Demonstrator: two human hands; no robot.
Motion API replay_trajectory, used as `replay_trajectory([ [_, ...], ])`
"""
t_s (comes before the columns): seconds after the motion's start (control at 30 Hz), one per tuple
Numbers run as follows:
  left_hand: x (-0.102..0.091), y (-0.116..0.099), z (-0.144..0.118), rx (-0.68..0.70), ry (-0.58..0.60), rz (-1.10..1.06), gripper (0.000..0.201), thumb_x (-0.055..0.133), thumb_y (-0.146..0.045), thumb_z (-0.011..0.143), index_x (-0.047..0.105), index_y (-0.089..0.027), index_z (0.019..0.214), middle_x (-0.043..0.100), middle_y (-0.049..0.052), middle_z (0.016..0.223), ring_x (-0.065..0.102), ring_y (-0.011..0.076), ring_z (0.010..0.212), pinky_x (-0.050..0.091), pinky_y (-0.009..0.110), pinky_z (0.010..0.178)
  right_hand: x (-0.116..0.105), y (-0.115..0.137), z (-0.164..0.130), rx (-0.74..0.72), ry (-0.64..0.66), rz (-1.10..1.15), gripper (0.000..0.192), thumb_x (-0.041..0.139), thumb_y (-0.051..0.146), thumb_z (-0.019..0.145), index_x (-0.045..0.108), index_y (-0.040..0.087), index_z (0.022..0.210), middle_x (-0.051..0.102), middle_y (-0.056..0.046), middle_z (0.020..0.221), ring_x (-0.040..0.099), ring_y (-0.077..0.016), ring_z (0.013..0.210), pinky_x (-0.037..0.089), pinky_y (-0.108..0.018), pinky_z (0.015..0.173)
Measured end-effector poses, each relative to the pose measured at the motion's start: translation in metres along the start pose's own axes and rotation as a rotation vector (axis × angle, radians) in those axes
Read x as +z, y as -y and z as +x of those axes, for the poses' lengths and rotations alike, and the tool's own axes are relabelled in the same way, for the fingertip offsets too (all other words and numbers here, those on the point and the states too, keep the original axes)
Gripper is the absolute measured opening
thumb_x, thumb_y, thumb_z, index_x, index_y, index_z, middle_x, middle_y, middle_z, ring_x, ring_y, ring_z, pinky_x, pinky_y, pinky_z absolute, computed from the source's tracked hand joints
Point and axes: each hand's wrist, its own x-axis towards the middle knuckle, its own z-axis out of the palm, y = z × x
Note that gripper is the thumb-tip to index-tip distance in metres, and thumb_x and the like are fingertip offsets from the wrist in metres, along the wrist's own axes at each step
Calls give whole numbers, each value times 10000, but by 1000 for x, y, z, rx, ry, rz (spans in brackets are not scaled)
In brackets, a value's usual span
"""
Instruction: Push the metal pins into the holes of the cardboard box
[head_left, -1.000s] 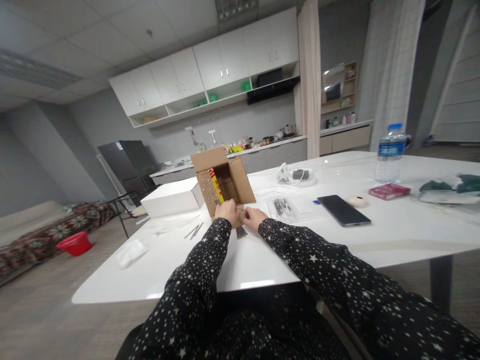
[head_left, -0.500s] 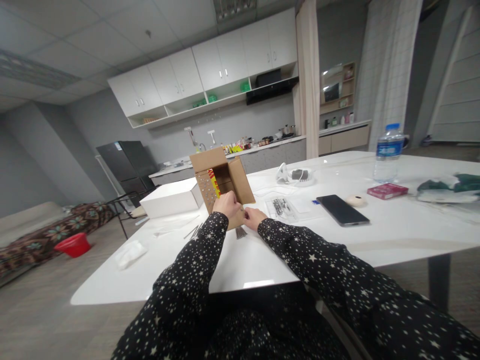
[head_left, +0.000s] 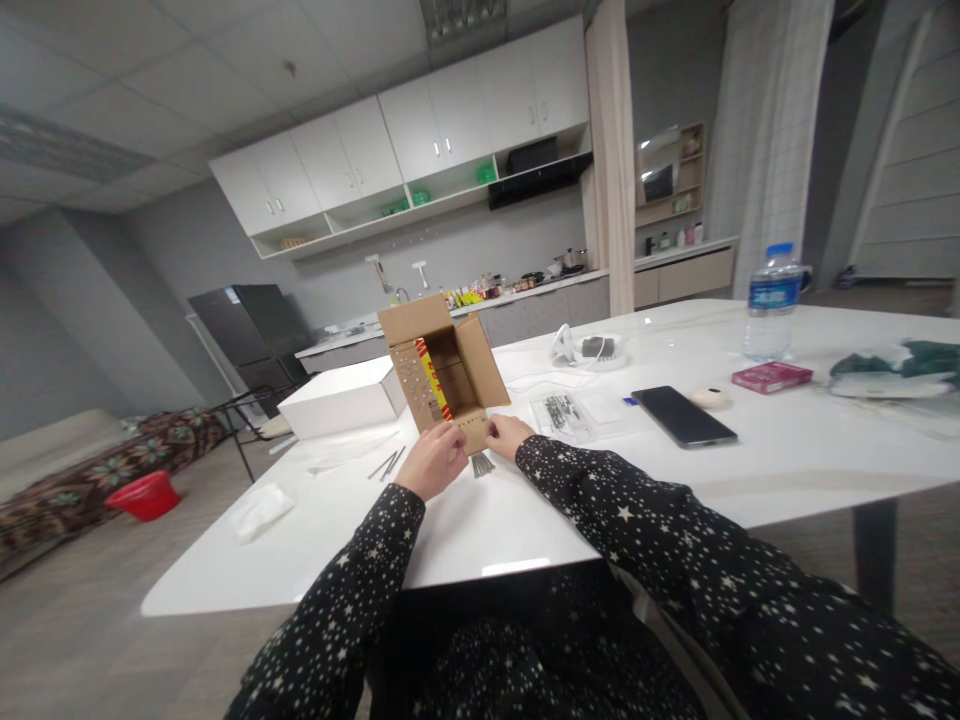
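An open cardboard box (head_left: 492, 375) stands on the white table in front of me, with yellow and red tape on its left flap. That flap carries many small light dots, and a row of dark dots crosses the low front flap (head_left: 475, 432). My left hand (head_left: 435, 460) is closed at the left edge of the front flap, fingertips on the cardboard. At the opposite edge my right hand (head_left: 507, 437) pinches the flap's corner. A small bundle of thin dark sticks (head_left: 482, 465) lies just below the flap. More thin sticks (head_left: 387, 464) rest to the left.
A white box (head_left: 341, 397) stands behind on the left, and a crumpled white tissue (head_left: 261, 511) lies nearer. To the right are a clear bag of small dark pieces (head_left: 561, 415), a black phone (head_left: 683, 416), a magenta box (head_left: 772, 377) and a water bottle (head_left: 772, 305).
My left hand has moved down and left, from over the front flap to its left edge, uncovering the dark dots. My right hand stays at the right corner.
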Motion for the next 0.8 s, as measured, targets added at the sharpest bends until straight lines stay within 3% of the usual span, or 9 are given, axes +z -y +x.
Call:
replay_trajectory([
  [0.37, 33, 13, -27, 51, 6, -39, 93, 509, -132, 712, 543, -206, 757, 610, 22, 792, 575, 161, 807, 444, 300, 783, 5, 1, 2, 9, -4, -25, 133, 541, 265, 765, 599, 203, 867, 670, -35, 860, 596, -173, 800, 375, -246, 658],
  [0.8, 34, 1, -32, 48, 41, -113, 105, 512, -130, 704, 545, -209, 765, 610, 11, 782, 572, 151, 790, 433, 291, 811, 3, -2, 0, -5, -9, -19, 138, 537, 258, 771, 609, 200, 873, 670, -38, 867, 597, -169, 789, 369, -242, 645],
])
